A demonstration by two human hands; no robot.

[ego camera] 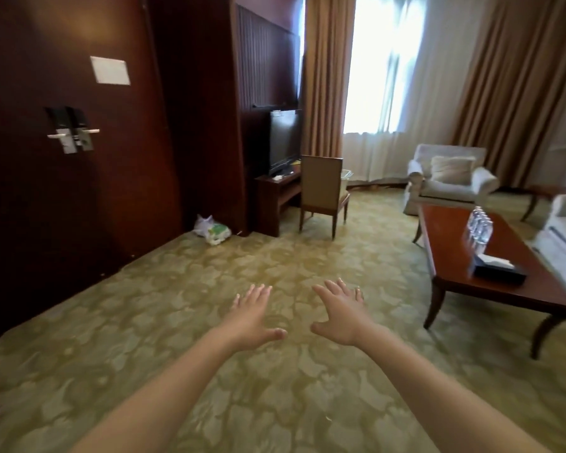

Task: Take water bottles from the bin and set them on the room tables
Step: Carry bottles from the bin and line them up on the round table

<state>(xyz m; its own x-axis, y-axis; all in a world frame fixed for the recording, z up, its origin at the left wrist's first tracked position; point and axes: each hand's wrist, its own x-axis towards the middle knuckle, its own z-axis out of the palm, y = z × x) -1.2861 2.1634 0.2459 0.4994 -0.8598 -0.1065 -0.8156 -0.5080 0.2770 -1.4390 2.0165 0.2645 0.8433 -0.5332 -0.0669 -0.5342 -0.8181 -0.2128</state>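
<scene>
Both my hands are stretched out in front of me over the carpet, palms down, fingers spread and holding nothing: my left hand (254, 317) and my right hand (340, 313) side by side. Several clear water bottles (479, 224) stand grouped on the dark wooden coffee table (455, 256) at the right, well away from both hands. No bin is in view.
A black tissue box (497, 269) lies on the coffee table. Armchairs (451, 179) stand behind it. A wooden chair (324, 194) faces a TV stand (276, 194) at the back. A plastic bag (211, 228) sits by the wall. A dark door (72, 132) is on the left.
</scene>
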